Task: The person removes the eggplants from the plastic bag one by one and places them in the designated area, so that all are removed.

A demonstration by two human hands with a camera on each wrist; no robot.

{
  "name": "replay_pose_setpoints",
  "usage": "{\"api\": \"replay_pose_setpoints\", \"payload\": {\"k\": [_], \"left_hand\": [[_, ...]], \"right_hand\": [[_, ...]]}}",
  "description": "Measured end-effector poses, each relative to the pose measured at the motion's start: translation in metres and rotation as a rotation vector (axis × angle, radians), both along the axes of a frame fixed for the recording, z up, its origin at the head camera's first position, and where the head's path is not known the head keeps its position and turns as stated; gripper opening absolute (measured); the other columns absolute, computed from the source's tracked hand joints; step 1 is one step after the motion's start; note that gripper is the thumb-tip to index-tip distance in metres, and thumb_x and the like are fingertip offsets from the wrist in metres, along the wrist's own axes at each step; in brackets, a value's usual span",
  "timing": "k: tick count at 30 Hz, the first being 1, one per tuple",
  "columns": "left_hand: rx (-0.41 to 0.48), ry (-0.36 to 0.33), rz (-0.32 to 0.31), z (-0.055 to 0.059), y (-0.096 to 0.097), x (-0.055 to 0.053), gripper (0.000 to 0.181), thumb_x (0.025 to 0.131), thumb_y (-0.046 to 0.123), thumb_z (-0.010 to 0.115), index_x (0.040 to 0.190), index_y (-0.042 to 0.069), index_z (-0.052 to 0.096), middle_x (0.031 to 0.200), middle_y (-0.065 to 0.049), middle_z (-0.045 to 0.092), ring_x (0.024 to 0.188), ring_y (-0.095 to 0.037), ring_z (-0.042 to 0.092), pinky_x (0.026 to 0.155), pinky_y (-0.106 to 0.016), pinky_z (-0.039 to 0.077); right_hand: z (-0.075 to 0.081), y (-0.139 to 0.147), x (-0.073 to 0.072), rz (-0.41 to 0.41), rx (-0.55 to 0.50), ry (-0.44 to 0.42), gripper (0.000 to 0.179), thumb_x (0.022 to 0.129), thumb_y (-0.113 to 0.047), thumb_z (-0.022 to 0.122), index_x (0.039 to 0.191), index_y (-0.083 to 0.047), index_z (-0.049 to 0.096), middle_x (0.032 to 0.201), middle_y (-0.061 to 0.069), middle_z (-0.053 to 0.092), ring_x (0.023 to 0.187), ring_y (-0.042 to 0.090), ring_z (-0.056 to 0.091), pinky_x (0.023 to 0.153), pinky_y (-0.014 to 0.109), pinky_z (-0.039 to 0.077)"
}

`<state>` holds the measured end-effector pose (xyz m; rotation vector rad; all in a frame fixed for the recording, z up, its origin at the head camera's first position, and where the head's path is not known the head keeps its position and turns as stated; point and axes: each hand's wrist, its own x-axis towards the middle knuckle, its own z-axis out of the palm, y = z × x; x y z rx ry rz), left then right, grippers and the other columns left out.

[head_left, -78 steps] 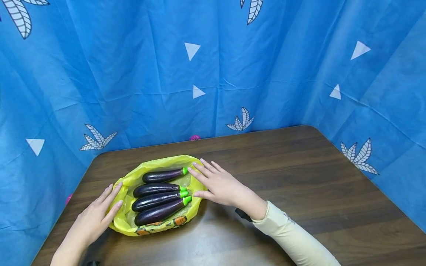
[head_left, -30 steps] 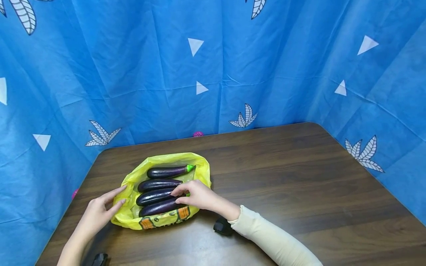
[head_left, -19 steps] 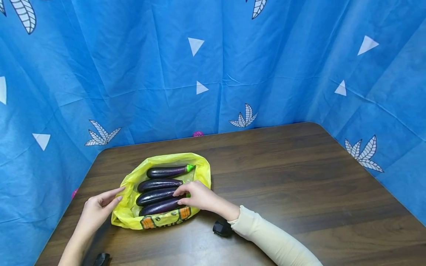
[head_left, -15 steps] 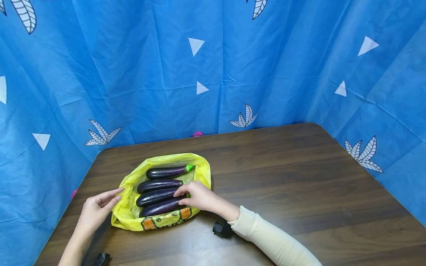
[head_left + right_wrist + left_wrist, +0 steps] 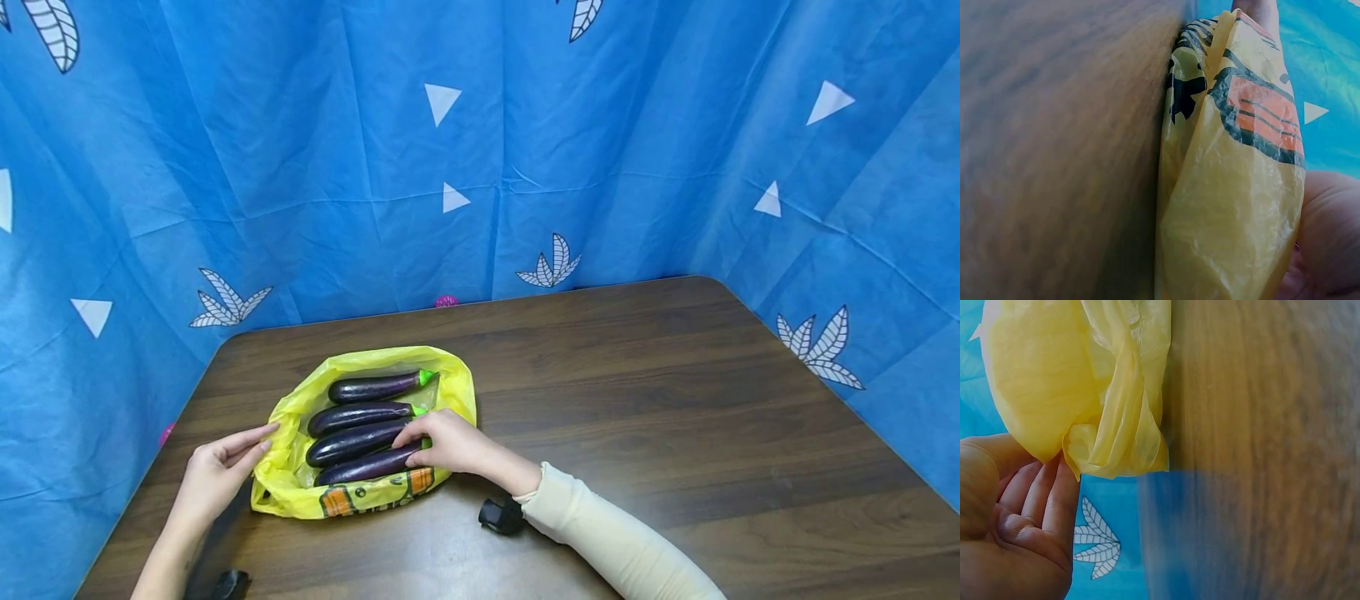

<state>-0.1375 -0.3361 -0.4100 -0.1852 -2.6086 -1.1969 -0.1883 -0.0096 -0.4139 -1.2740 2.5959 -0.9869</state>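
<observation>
Wearing a cream right sleeve [image 5: 626,533], wrinkling slightly above its cuff [image 5: 551,497]; baring the left forearm [image 5: 171,546]; showing a small black block [image 5: 501,517] near the cuff, another black block [image 5: 230,585] near that forearm.

The bag [image 5: 291,505] is bright yellow, printed along its near side with orange patches [image 5: 1266,112] that carry black stripes and thick black outlines. The 4 eggplants [image 5: 358,417] are deep, blackish purple with pale highlights; their caps [image 5: 427,377] are vivid green. The table [image 5: 637,400] is brown with darker, streaky wood grain. The blue curtain [image 5: 337,150] bears white triangles [image 5: 442,104], black-outlined white leaves [image 5: 553,262] and pink motifs [image 5: 447,301]. The sleeve [image 5: 607,525] is plain cream.
</observation>
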Motion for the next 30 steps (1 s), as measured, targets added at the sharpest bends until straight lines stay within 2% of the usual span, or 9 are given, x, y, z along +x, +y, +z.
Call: {"api": "replay_pose_setpoints", "payload": {"k": [6, 13, 17, 20, 25, 27, 30], "left_hand": [[0.010, 0.003, -0.007, -0.0005, 0.0001, -0.0004, 0.029, 0.091, 0.008, 0.062, 0.115, -0.009, 0.062, 0.105, 0.003, 0.064, 0.090, 0.011, 0.054, 0.068, -0.010, 0.048], [0.002, 0.011, -0.007, 0.0007, 0.0013, 0.0000, 0.028, 0.091, 0.007, 0.061, 0.114, -0.009, 0.063, 0.105, -0.003, 0.065, 0.090, 0.012, 0.053, 0.068, -0.010, 0.048], [-0.002, 0.011, -0.008, 0.0017, 0.0019, 0.0001, 0.028, 0.091, 0.007, 0.061, 0.114, -0.009, 0.063, 0.105, -0.004, 0.065, 0.090, 0.012, 0.053, 0.068, -0.009, 0.047], [-0.002, 0.017, -0.009, 0.0020, 0.0019, 0.0006, 0.027, 0.091, 0.007, 0.061, 0.113, -0.009, 0.063, 0.104, 0.001, 0.065, 0.089, 0.012, 0.053, 0.068, -0.009, 0.047], [0.009, 0.027, -0.017, 0.0016, 0.0019, 0.0020, 0.027, 0.091, 0.006, 0.061, 0.112, -0.010, 0.063, 0.102, 0.012, 0.062, 0.089, 0.013, 0.053, 0.069, -0.009, 0.047], [0.014, 0.025, -0.018, 0.0014, 0.0021, 0.0026, 0.027, 0.091, 0.006, 0.062, 0.112, -0.011, 0.063, 0.102, 0.014, 0.062, 0.089, 0.012, 0.053, 0.069, -0.009, 0.047], [0.014, 0.022, -0.014, 0.0011, 0.0022, 0.0033, 0.027, 0.091, 0.006, 0.062, 0.112, -0.011, 0.063, 0.102, 0.014, 0.062, 0.089, 0.012, 0.053, 0.069, -0.009, 0.047]], "right_hand": [[-0.0030, 0.0012, -0.0026, 0.012, -0.022, -0.024, 0.024, 0.080, -0.015, 0.076, 0.104, -0.015, 0.073, 0.100, -0.009, 0.068, 0.092, -0.002, 0.056, 0.079, 0.011, 0.042], [-0.0040, 0.0023, -0.0031, 0.035, 0.001, -0.044, 0.029, 0.081, -0.016, 0.075, 0.110, -0.016, 0.072, 0.104, -0.008, 0.067, 0.068, -0.002, 0.049, 0.066, 0.010, 0.040], [-0.0030, 0.0029, -0.0021, 0.049, 0.010, -0.031, 0.030, 0.081, -0.015, 0.075, 0.111, -0.015, 0.071, 0.105, -0.009, 0.067, 0.069, -0.003, 0.049, 0.067, 0.009, 0.039], [-0.0016, 0.0030, -0.0008, 0.062, -0.002, -0.034, 0.030, 0.081, -0.014, 0.075, 0.110, -0.014, 0.071, 0.105, -0.009, 0.067, 0.073, -0.005, 0.050, 0.069, 0.009, 0.040], [0.0002, 0.0028, 0.0014, 0.065, -0.007, -0.060, 0.029, 0.082, -0.015, 0.074, 0.111, -0.014, 0.071, 0.105, -0.010, 0.066, 0.057, 0.001, 0.040, 0.063, 0.010, 0.038], [0.0000, 0.0026, 0.0015, 0.064, -0.004, -0.058, 0.029, 0.082, -0.015, 0.074, 0.111, -0.015, 0.071, 0.105, -0.011, 0.066, 0.055, 0.001, 0.038, 0.063, 0.010, 0.038], [-0.0006, 0.0024, 0.0018, 0.072, -0.004, -0.048, 0.029, 0.083, -0.017, 0.074, 0.111, -0.016, 0.071, 0.106, -0.012, 0.066, 0.064, -0.004, 0.045, 0.068, 0.009, 0.040]]}}
